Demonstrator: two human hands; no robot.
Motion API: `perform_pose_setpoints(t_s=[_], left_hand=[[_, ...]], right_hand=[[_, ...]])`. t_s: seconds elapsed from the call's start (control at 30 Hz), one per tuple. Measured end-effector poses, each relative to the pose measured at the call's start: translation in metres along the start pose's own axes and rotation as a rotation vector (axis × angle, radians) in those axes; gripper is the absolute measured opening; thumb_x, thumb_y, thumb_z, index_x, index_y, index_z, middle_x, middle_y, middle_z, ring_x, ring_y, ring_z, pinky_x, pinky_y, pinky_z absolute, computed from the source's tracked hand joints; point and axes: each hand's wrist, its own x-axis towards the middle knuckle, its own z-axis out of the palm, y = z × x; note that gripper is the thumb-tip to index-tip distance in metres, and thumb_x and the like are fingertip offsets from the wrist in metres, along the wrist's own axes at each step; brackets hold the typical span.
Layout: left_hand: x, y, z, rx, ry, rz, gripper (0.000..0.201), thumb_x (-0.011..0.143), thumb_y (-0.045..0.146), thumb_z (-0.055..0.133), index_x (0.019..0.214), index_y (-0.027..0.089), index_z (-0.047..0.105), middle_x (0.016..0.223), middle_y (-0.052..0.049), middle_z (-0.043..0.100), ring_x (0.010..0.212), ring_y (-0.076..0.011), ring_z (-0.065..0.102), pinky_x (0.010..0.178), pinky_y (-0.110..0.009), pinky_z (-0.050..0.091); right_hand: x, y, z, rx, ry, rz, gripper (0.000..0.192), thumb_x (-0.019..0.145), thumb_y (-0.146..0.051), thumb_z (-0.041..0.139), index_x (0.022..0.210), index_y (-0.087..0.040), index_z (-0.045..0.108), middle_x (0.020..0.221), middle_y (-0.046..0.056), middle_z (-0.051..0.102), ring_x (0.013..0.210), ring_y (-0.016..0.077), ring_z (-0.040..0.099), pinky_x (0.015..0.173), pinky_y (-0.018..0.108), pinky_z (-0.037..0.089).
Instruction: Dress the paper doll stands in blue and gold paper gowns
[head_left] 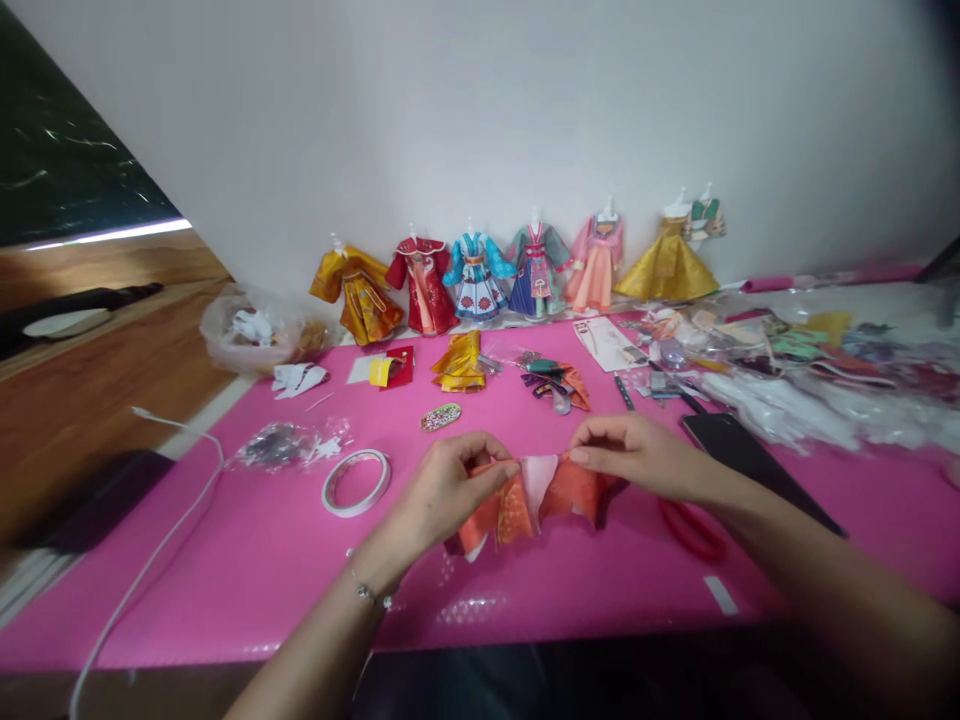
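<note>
Head view — both hands pinch pleated orange paper skirt (529, 500).

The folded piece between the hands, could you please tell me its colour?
Orange, with a pale pink panel in the middle, on the folded piece; the head view shows it.

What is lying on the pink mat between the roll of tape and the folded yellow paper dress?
In the head view, a small oval patterned piece lies between the roll of tape and the folded yellow paper dress; the rest of that stretch is bare pink mat.
</note>
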Motion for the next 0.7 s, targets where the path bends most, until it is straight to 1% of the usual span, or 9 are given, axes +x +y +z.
perform_pose_setpoints(t_s=[0.1,0.2,0.23,0.3,0.37,0.43,0.5,0.6,0.7], left_hand=[[0.001,-0.003,0.001,-0.021,-0.065,0.004,0.026,0.085,0.040,0.062,0.076,0.017,0.065,0.059,0.005,0.054,0.053,-0.0093,0.044,0.049,-0.020,0.032],[0.013,-0.021,0.004,0.135,-0.120,0.037,0.027,0.087,0.041,0.058,0.079,0.017,0.068,0.061,0.004,0.057,0.055,-0.0105,0.047,0.051,-0.021,0.037],[0.018,-0.029,0.006,0.239,-0.112,0.057,0.026,0.087,0.039,0.058,0.079,0.018,0.068,0.063,0.003,0.059,0.056,-0.0115,0.050,0.053,-0.022,0.039],[0.025,-0.044,0.011,0.333,-0.072,0.056,0.019,0.085,0.033,0.060,0.080,0.017,0.069,0.070,0.000,0.064,0.064,-0.0150,0.056,0.059,-0.025,0.043],[0.025,-0.054,0.017,0.393,-0.010,0.060,0.015,0.085,0.027,0.060,0.088,0.017,0.070,0.086,-0.006,0.067,0.079,-0.0202,0.060,0.072,-0.031,0.046],[0.016,-0.058,0.025,0.469,0.040,0.098,0.015,0.086,0.022,0.057,0.094,0.016,0.069,0.099,-0.009,0.066,0.093,-0.0240,0.059,0.083,-0.036,0.046],[0.002,-0.057,0.035,0.565,0.060,0.155,0.016,0.089,0.020,0.054,0.092,0.017,0.069,0.101,-0.010,0.065,0.096,-0.0246,0.058,0.086,-0.037,0.047],[-0.019,-0.055,0.052,0.632,0.063,0.201,0.019,0.091,0.019,0.051,0.090,0.018,0.070,0.102,-0.009,0.067,0.096,-0.0250,0.061,0.088,-0.040,0.050],[-0.033,-0.059,0.066,0.650,0.073,0.246,0.021,0.093,0.021,0.051,0.102,0.017,0.070,0.115,-0.011,0.068,0.106,-0.0268,0.062,0.095,-0.044,0.051]], right_hand=[[0.003,0.005,0.001,0.028,-0.086,0.062,0.029,0.084,-0.046,0.060,0.079,-0.017,0.063,0.069,-0.001,0.062,0.059,0.0116,0.055,0.054,0.023,0.042],[0.015,0.026,0.007,-0.183,-0.100,0.041,0.025,0.087,-0.039,0.056,0.083,-0.017,0.068,0.079,0.002,0.072,0.070,0.0158,0.064,0.062,0.025,0.048],[0.020,0.035,0.009,-0.303,-0.078,0.022,0.026,0.089,-0.037,0.054,0.085,-0.018,0.070,0.081,0.002,0.074,0.073,0.0167,0.066,0.063,0.025,0.049],[0.028,0.052,0.014,-0.405,-0.035,0.030,0.022,0.088,-0.029,0.054,0.090,-0.018,0.073,0.085,0.004,0.076,0.076,0.0192,0.068,0.066,0.028,0.050],[0.032,0.064,0.018,-0.491,0.024,0.039,0.022,0.084,-0.022,0.056,0.095,-0.018,0.074,0.094,0.007,0.077,0.083,0.0225,0.069,0.073,0.031,0.049],[0.032,0.067,0.020,-0.566,0.071,0.043,0.024,0.083,-0.020,0.057,0.099,-0.018,0.075,0.102,0.009,0.076,0.091,0.0251,0.069,0.078,0.034,0.048],[0.030,0.064,0.023,-0.624,0.097,0.045,0.023,0.085,-0.023,0.057,0.099,-0.020,0.075,0.104,0.009,0.075,0.094,0.0259,0.068,0.080,0.034,0.047],[0.030,0.057,0.027,-0.688,0.114,0.050,0.021,0.088,-0.032,0.059,0.093,-0.020,0.075,0.095,0.008,0.076,0.085,0.0247,0.068,0.072,0.031,0.046],[0.035,0.056,0.031,-0.727,0.123,0.047,0.018,0.089,-0.031,0.061,0.087,-0.019,0.074,0.087,0.007,0.074,0.076,0.0215,0.067,0.066,0.029,0.044]])
